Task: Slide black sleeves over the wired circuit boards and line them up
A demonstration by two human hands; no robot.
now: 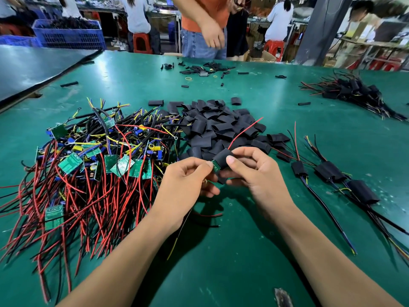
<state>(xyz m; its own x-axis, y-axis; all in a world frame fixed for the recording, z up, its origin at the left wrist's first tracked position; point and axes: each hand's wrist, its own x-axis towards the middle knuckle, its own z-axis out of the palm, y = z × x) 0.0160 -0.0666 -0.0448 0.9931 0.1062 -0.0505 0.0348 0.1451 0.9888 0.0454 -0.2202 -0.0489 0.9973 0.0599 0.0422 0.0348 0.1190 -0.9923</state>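
Near the middle of the green surface (232, 262) both hands are held a little above it; the left hand (188, 180) pinches the green end of a circuit board (215, 166) with thumb and fingers, and the right hand (254, 173) grips the black sleeve (223, 157) that covers most of this board; a red wire (245, 131) comes out of the sleeve's far end. Bare surface shows between and beside the forearms, crossed only by a few thin wires; its near edge is out of view. At the left a heap of wired boards (88, 160) lies close to the left hand; just behind the hands is the pile of loose sleeves (212, 125); at the right three sleeved boards (329, 171) lie in a row, their wires running toward the near right. Farther off lie small scattered sleeves (199, 68); a far heap (354, 89) of sleeved boards lies at the right; a person in orange (203, 18) stands at the far edge.
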